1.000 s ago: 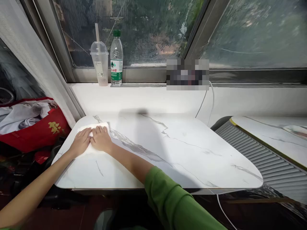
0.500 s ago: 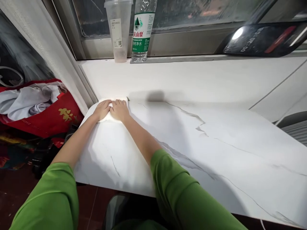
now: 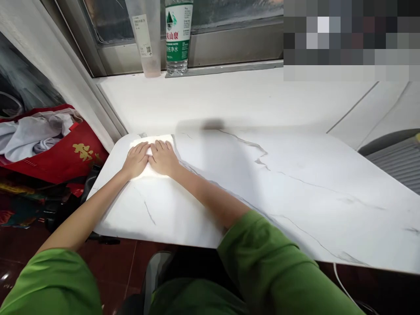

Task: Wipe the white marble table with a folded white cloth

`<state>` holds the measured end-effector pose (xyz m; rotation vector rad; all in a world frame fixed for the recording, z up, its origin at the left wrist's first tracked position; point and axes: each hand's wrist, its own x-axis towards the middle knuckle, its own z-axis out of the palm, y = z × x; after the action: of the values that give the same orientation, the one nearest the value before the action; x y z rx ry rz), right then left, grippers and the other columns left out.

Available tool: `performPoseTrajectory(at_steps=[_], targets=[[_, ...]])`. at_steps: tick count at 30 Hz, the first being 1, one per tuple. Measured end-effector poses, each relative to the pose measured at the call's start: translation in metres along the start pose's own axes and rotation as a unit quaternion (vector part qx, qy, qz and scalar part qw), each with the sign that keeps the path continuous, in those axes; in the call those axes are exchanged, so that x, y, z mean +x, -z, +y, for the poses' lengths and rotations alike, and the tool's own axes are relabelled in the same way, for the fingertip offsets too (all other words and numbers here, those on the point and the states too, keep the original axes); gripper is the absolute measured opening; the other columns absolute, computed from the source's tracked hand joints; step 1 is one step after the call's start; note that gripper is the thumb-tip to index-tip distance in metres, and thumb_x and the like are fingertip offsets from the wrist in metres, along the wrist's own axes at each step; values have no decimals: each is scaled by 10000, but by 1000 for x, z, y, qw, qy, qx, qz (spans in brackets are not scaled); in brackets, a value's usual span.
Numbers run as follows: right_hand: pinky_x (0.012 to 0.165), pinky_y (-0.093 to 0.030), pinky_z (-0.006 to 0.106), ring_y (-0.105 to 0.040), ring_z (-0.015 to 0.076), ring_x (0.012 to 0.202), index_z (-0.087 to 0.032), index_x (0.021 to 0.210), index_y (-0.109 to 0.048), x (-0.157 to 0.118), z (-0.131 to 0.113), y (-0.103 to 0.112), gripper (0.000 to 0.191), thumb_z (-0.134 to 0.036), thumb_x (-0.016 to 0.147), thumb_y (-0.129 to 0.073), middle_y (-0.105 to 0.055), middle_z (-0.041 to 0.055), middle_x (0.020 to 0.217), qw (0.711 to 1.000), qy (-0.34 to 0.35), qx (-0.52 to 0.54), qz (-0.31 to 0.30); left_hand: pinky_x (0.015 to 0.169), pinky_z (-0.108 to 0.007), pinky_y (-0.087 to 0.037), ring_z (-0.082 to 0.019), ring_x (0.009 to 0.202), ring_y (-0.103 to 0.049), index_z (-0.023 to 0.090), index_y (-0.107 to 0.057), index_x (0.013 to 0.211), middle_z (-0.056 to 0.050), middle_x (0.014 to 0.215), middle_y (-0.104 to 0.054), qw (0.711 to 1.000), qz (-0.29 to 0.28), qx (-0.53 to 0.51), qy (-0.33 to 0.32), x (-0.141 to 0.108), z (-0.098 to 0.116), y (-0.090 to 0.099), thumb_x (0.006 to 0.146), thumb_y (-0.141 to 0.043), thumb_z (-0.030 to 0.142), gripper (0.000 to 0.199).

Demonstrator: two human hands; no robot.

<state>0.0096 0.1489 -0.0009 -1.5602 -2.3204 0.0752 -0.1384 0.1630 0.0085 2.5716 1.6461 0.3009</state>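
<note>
A folded white cloth (image 3: 148, 173) lies flat near the far left corner of the white marble-patterned tabletop (image 3: 203, 210). My left hand (image 3: 136, 161) rests on its left half, fingers stretched out and pointing away from me. Beside it, my right hand (image 3: 163, 158) presses on the right half with its fingers flat too. The two hands touch or nearly touch at the thumbs. Much of the cloth is covered by them, and only its edges and a gap in the middle show.
On the window ledge stand a translucent plastic cup (image 3: 152, 52) and a water bottle (image 3: 177, 39) with a green label. Left of the table is a red bag (image 3: 65, 159) holding white fabric. A grey ribbed object (image 3: 393, 159) sits at the right. The upper right corner is pixelated.
Both hands and the cloth have slid a little toward me, away from the wall. My right forearm lies more sideways. The camera view has shifted somewhat.
</note>
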Motion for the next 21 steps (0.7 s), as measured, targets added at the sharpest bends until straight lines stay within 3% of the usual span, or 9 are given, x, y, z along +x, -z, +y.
performPoseTrajectory(at_steps=[7, 12, 16, 21], targets=[[1203, -200, 545, -350, 386, 1439, 55, 1457, -425, -114, -10, 26, 588, -288, 983, -363, -404, 285, 1530, 999, 46, -6, 17, 1236, -508, -199, -259, 1496, -293, 148, -386, 1477, -114, 1590, -380, 1000, 5, -7, -18, -93, 72, -5, 979, -235, 294, 541], [1205, -210, 556, -336, 391, 1448, 61, 1454, -430, -165, -5, 39, 603, -293, 969, -371, -411, 286, 1525, 998, 66, -2, 20, 1238, -536, -189, -261, 1503, -276, 147, -354, 1491, -126, 1586, -383, 998, 14, -22, -51, -128, 110, -8, 1015, -208, 305, 522], [1208, -209, 545, -348, 373, 1443, 46, 1451, -442, -161, 4, 39, 600, -284, 957, -357, -419, 269, 1527, 998, 57, -1, 16, 1239, -526, -192, -257, 1491, -303, 148, -380, 1475, -131, 1566, -414, 998, 8, -22, -50, -118, 114, -10, 1007, -207, 299, 522], [1196, -208, 523, -371, 349, 1429, 10, 1451, -447, -107, 39, 30, 584, -257, 941, -348, -430, 243, 1530, 999, 35, -13, 1, 1231, -515, -196, -276, 1481, -315, 142, -402, 1459, -139, 1565, -411, 1000, -3, -10, -28, -52, 100, -18, 972, -259, 269, 523]])
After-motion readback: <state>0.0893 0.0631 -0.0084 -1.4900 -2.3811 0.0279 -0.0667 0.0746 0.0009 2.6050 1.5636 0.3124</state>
